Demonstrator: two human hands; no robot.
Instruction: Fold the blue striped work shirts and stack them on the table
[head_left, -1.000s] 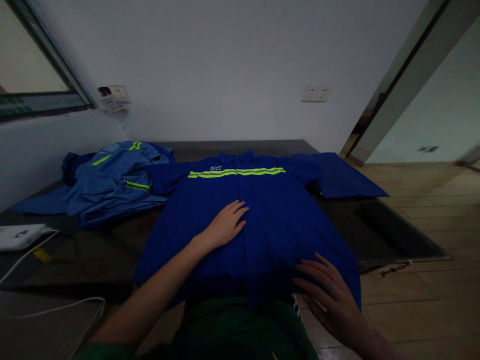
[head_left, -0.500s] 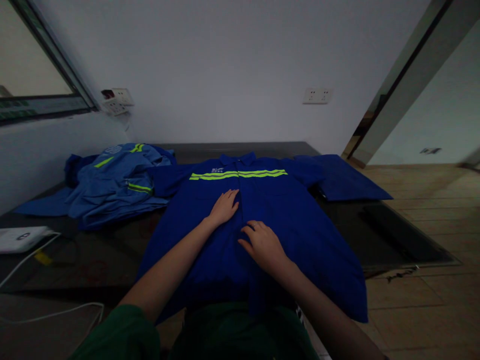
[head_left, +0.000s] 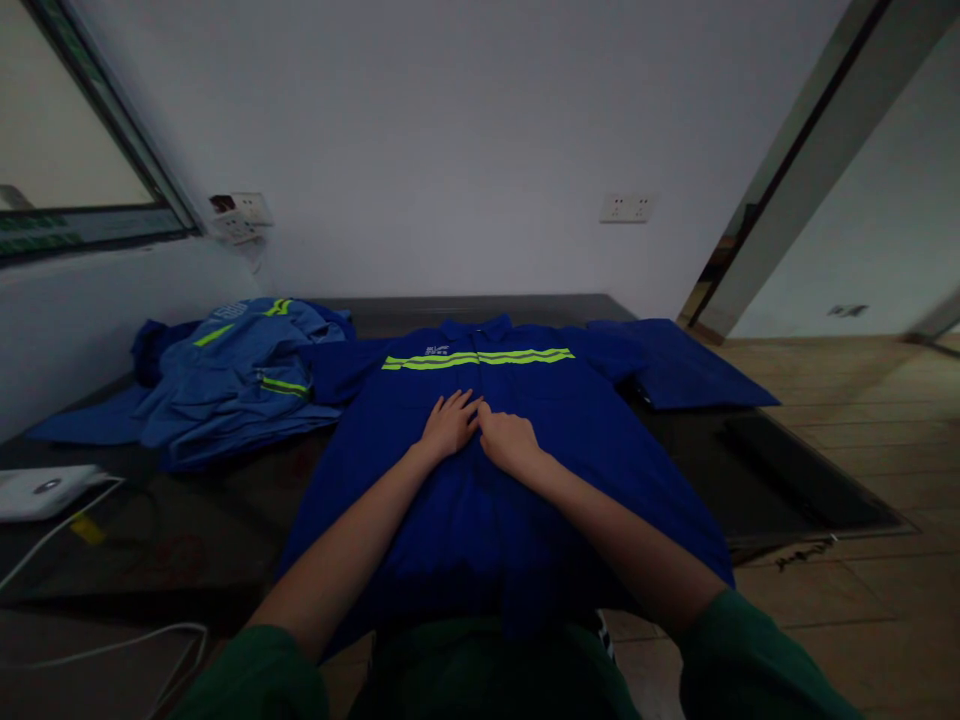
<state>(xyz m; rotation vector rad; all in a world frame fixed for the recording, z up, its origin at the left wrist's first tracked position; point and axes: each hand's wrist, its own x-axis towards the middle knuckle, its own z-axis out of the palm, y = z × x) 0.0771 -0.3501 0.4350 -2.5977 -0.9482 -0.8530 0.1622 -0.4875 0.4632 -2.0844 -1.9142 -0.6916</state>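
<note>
A dark blue work jacket (head_left: 592,440) lies front up and spread out, its collar toward the wall and its hem hanging over the table's near edge. A yellow-green reflective stripe crosses its chest, with a small white print above on the left. My left hand (head_left: 448,424) rests flat on the jacket beside the front placket, fingers spread. Right against its fingertips, my right hand (head_left: 509,440) is closed, thumb and finger pinched at the placket; the cloth between them is mostly hidden by the hand.
Crumpled blue work clothes (head_left: 225,385) with reflective strips lie at the left. Folded dark blue cloth (head_left: 679,365) is at the right on the dark table (head_left: 480,305). A white device (head_left: 52,492) with a cable sits at the left edge. Wall sockets (head_left: 626,208) are behind.
My right hand has moved forward and left, from loosely open above the cloth to closed at the placket beside my left hand. My left hand has barely moved.
</note>
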